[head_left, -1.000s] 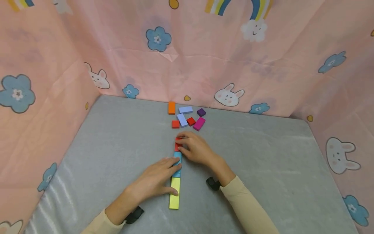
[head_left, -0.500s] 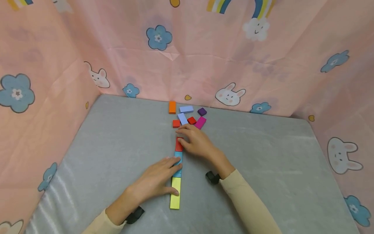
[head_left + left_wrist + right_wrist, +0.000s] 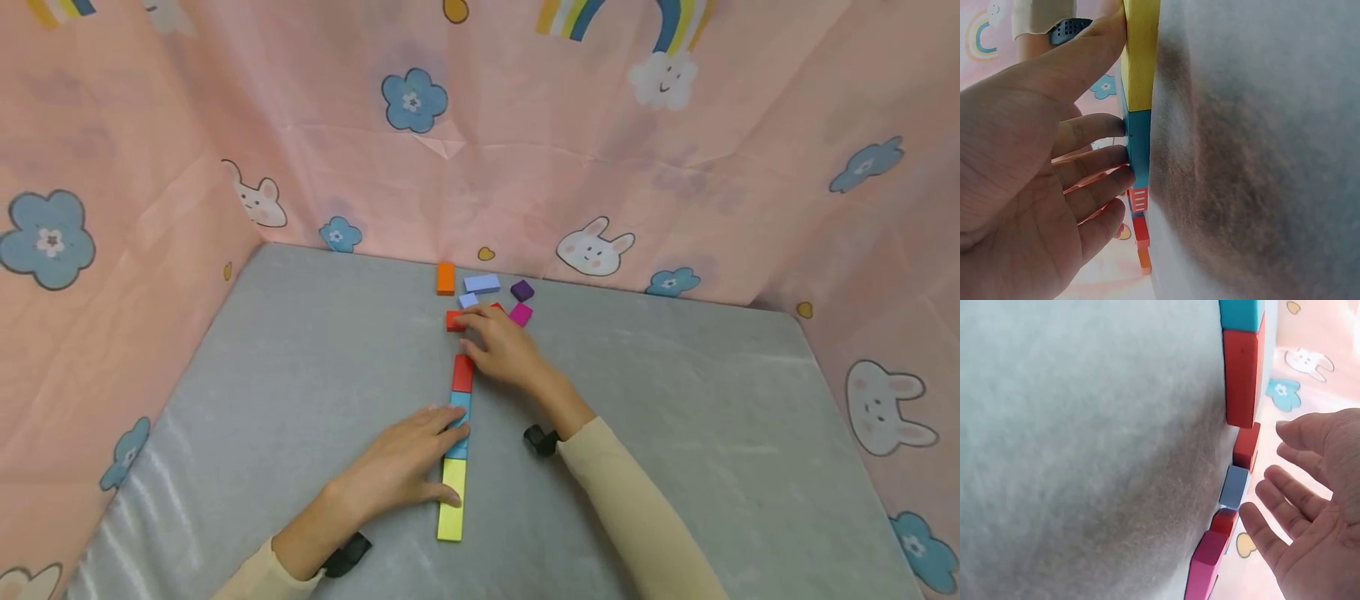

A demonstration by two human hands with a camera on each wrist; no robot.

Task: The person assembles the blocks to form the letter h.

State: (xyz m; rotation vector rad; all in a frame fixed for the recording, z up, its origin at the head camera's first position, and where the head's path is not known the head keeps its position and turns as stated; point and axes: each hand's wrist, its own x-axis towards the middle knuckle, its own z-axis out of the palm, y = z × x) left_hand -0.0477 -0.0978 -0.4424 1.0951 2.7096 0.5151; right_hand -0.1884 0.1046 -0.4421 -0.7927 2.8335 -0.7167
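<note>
**Light and rigid: pinch by the sides**

From my seat, the grey table (image 3: 675, 417) fills most of the head view below the patterned curtain (image 3: 510, 167). Down its middle runs a straight row of end-to-end blocks, with loose ones near the far edge.

My left hand (image 3: 397, 454) lies along the row, its thumb on the yellow block (image 3: 450, 525), its fingers extended and spread over the blue block (image 3: 456, 451), gripping neither. My right hand (image 3: 502, 346) hangs over the loose cluster, thumb and fingers wide apart and slightly bent, pinching nothing that I can see.

The yellow block shows faint grain, so I judge it wooden: light, stiff, hard to damage. Smooth faces may slide on the cloth, so a stray nudge could break the line. The red block (image 3: 463, 373) ends the row; I'd hold it by its long sides. The small red block (image 3: 453, 321), just beyond, is short; I'd pinch opposite sides with thumb and index, clear of the lavender block (image 3: 482, 284) farther back.
</note>
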